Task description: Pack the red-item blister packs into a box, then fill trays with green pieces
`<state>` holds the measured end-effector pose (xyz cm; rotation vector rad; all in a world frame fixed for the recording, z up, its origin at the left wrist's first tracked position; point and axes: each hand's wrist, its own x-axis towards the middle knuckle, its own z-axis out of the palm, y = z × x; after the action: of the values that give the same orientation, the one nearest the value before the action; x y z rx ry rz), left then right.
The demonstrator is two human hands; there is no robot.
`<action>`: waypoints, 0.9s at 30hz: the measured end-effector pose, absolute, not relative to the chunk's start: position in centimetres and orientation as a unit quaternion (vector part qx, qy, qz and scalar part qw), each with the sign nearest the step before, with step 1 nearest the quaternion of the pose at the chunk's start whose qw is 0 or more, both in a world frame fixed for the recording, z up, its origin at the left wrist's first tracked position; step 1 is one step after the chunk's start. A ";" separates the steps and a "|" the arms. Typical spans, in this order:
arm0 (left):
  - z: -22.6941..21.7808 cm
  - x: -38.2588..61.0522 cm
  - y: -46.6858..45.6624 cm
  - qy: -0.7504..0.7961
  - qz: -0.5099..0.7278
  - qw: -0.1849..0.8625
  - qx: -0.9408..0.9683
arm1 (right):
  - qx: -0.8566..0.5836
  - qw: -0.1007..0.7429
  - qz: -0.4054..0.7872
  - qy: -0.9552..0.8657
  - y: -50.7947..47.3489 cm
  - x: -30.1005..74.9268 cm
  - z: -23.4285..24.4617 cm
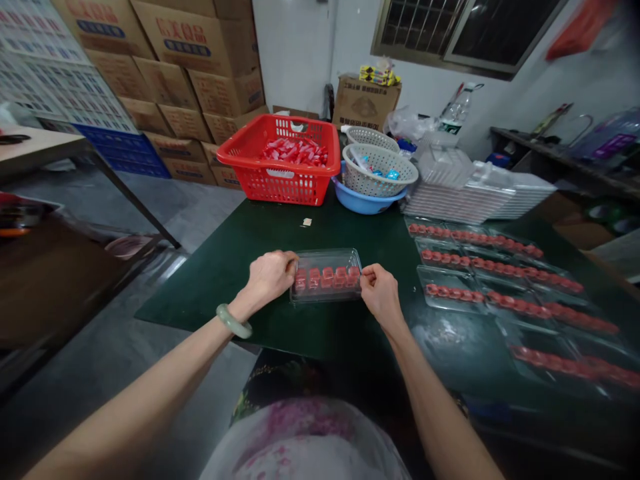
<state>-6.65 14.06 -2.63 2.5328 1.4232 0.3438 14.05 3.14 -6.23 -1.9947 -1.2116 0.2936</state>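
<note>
A clear plastic box (326, 276) lies on the dark green table (210, 267), holding two rows of red wrapped sweets. My left hand (269, 277) grips its left end, with the fingers curled over the rim. At its right end, my right hand (381, 293) holds the edge between fingers and thumb. A pale green bangle (234, 321) circles my left wrist. Part of the box's ends is hidden by my fingers.
Several filled boxes of red sweets (480, 283) lie in rows to the right. Behind them are stacked clear trays (460, 200). A red basket (300, 190) of sweets, a white strainer (380, 175) and a blue bowl (363, 205) stand at the far edge. Cardboard cartons (200, 47) are stacked behind.
</note>
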 end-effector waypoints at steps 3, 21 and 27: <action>-1.3 -5.6 13.5 0.433 0.183 0.018 0.882 | -0.780 0.386 0.115 -0.479 2.8 13.8 -6.3; -3.5 -2.3 16.7 0.204 -0.058 0.071 0.975 | -0.858 0.250 -0.122 -0.431 -4.8 21.0 -7.0; -0.3 0.3 13.0 0.238 0.105 0.036 0.965 | -0.830 0.104 -0.188 -0.514 -9.1 24.5 -8.1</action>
<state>0.33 13.01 -0.28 2.9629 0.7302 0.3228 24.53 -9.07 -8.08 -2.4493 -1.5173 -0.5541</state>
